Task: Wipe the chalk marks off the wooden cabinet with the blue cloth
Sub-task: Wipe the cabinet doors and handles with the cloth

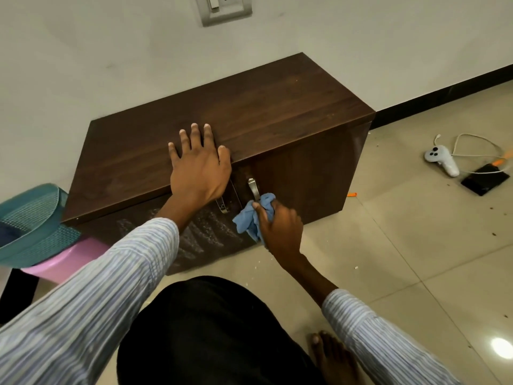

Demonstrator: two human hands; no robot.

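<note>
Against the cabinet (277, 112) front, right hand's (280, 226) grip clutches blue cloth (249, 220); left hand (198, 168) flat.

Your cabinet (277, 112) is a low, dark-brown wooden box standing on the floor against the wall, with two metal handles at the middle of its front. Chalk marks (206, 232) smear the front's left half. Your blue cloth (251, 218) sits bunched against the front, just below the right handle.
</note>
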